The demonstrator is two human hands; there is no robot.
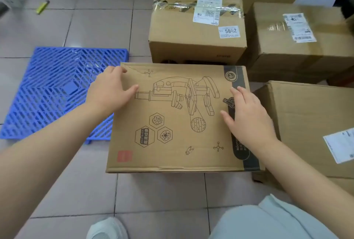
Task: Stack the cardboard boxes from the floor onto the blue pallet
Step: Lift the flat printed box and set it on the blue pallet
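A flat cardboard box printed with a microscope drawing [178, 123] lies in front of me on the tiled floor. My left hand [108, 90] rests on its far left corner, fingers spread over the top and edge. Flat on the box's right side, over the dark printed strip, lies my right hand [247, 116]. Neither hand has closed around the box. The blue plastic grid pallet [51, 93] lies on the floor to the left, with nothing on it; the box's left edge overlaps its near right corner in view.
A taped box with a 5842 label [197, 27] stands behind the microscope box. Another labelled box [291, 43] sits at the back right and a third [310, 123] at the right. A yellow lighter [42, 7] lies far left. My shoe [107, 229] and knee are below.
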